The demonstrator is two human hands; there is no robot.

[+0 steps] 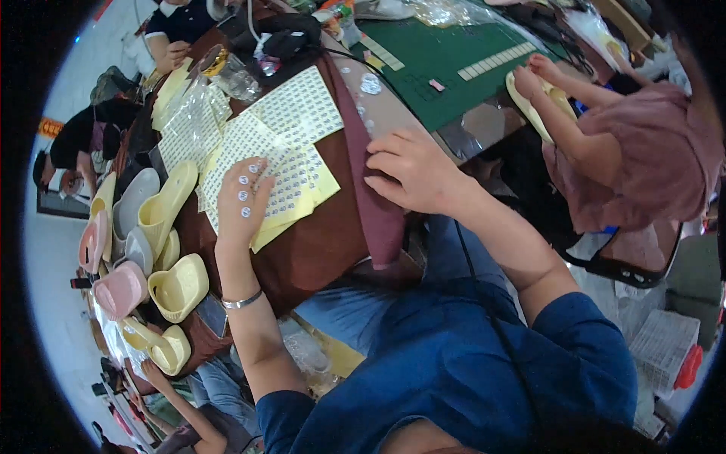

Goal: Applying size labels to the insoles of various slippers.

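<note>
My left hand (pixel 240 198) lies on sheets of small round stickers (pixel 291 106), its fingers resting over the paper and the thumb a little apart. Several round white stickers with dark print (pixel 244 196) sit in a row on the back of that hand. Over the maroon cloth (pixel 374 174) at the table's right edge, my right hand (pixel 420 172) hovers with fingers bent and apart, nothing visible in them. Sheets with yellow backing overlap on the brown tabletop (pixel 314 250).
Yellow, pink and grey slippers (pixel 178 287) stand along the table's left side. Clear plastic wrapping (pixel 238 79) lies at the back. A co-worker (pixel 635 151) at right holds a pale yellow slipper (pixel 525 110) beside a green mat (pixel 431 60). Other people work at left.
</note>
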